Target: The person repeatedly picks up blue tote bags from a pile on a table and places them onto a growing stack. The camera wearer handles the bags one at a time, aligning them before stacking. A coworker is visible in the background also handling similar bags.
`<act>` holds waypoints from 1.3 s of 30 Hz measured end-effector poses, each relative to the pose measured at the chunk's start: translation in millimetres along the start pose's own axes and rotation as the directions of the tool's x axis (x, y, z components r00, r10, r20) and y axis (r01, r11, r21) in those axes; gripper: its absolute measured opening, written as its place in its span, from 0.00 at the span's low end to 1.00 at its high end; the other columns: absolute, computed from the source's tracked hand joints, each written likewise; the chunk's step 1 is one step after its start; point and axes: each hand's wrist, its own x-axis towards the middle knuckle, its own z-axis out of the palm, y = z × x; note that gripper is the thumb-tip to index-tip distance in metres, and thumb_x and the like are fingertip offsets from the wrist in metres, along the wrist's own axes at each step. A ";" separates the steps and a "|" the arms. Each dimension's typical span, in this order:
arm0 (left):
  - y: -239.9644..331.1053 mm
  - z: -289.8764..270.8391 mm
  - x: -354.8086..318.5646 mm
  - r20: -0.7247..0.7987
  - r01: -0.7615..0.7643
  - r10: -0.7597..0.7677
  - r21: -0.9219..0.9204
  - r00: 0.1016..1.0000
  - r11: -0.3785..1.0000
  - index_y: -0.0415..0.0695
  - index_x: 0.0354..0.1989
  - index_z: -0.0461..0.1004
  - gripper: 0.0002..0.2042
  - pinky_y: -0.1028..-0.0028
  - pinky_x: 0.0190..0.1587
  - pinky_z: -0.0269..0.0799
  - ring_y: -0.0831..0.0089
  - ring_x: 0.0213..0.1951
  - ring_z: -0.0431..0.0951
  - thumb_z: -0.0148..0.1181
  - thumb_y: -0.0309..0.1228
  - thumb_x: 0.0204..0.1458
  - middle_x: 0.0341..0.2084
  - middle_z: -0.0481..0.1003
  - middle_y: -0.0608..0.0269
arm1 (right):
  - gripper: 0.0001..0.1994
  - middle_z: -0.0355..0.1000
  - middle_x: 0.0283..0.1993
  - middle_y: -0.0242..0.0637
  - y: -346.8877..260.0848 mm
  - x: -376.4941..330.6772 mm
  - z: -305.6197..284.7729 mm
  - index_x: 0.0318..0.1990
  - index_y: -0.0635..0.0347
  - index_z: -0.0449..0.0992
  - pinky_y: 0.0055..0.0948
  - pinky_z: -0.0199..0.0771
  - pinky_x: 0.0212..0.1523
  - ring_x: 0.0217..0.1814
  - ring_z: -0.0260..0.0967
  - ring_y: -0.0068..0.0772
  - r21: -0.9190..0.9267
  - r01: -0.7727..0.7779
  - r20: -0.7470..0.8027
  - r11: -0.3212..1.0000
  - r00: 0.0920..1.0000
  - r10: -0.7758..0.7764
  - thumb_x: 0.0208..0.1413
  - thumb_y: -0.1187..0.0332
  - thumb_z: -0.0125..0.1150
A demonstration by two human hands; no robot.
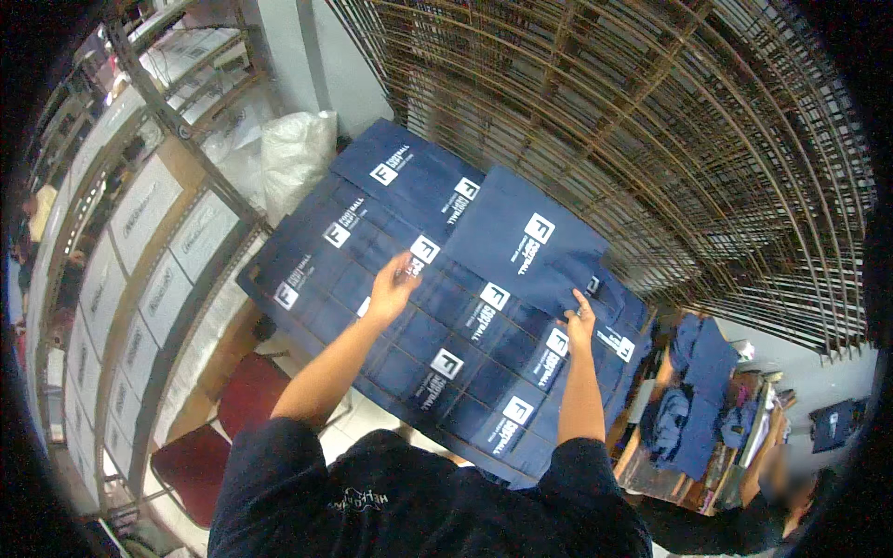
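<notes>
Navy fabric panels (400,349) with white printed marks lie edge to edge in rows over a wide table. A larger navy panel (498,228) lies over the others in the middle. My left hand (393,288) is over the panels just left of that panel's lower corner, thumb and fingers apart, with a white print showing between them. At the lower right corner of the larger panel, my right hand (579,321) has its fingers closed on the cloth edge, one finger pointing up. Another dark panel (595,284) shows folds just beyond my right hand.
A tall stack of wire drying racks (595,112) stands behind the table. Shelving with white sheets (139,223) runs along the left, near a white plastic sack (296,153) and dark red chairs (249,391). More navy cloth (688,400) and another person (744,525) are at the right.
</notes>
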 end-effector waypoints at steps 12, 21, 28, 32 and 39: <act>-77.2 -183.8 -270.9 -0.378 0.513 -0.349 0.574 0.858 0.639 0.39 0.41 0.73 0.16 0.72 0.37 0.71 0.67 0.32 0.77 0.59 0.28 0.41 0.31 0.76 0.54 | 0.27 0.66 0.33 0.30 42.0 46.0 -9.8 0.53 0.52 0.68 0.24 0.73 0.25 0.29 0.62 0.21 -0.085 -0.130 -0.029 0.988 0.991 0.128 0.42 0.83 0.45; -93.7 -193.6 -301.1 -0.420 0.638 -0.481 0.486 0.769 0.597 0.36 0.42 0.72 0.16 0.75 0.36 0.71 0.74 0.30 0.76 0.58 0.26 0.41 0.29 0.77 0.58 | 0.27 0.65 0.36 0.30 47.3 48.6 -4.0 0.55 0.53 0.66 0.25 0.72 0.27 0.30 0.62 0.21 -0.085 -0.147 -0.024 0.986 0.989 0.145 0.43 0.83 0.45; -141.3 -217.5 -315.5 -0.344 0.569 -0.454 0.465 0.822 0.678 0.35 0.40 0.72 0.16 0.75 0.37 0.71 0.73 0.31 0.76 0.61 0.27 0.40 0.31 0.77 0.56 | 0.28 0.65 0.45 0.34 36.4 46.5 0.4 0.56 0.51 0.64 0.26 0.72 0.29 0.35 0.64 0.24 -0.111 -0.176 -0.056 0.978 0.984 0.171 0.43 0.81 0.48; -150.6 -224.0 -324.4 -0.294 0.619 -0.545 0.391 0.785 0.681 0.34 0.40 0.71 0.14 0.75 0.36 0.72 0.73 0.34 0.77 0.57 0.24 0.42 0.31 0.77 0.56 | 0.34 0.60 0.56 0.46 27.0 41.5 6.7 0.61 0.50 0.56 0.27 0.74 0.28 0.42 0.66 0.33 -0.098 -0.275 -0.208 0.956 0.945 0.251 0.41 0.81 0.52; -132.1 -212.5 -321.6 -0.213 0.690 -0.657 0.269 0.723 0.672 0.34 0.41 0.69 0.15 0.77 0.35 0.72 0.73 0.33 0.77 0.58 0.23 0.43 0.34 0.76 0.57 | 0.36 0.72 0.39 0.47 16.7 12.9 3.1 0.59 0.47 0.56 0.43 0.68 0.46 0.45 0.69 0.51 -0.458 -0.326 -0.449 0.827 0.888 0.101 0.39 0.61 0.63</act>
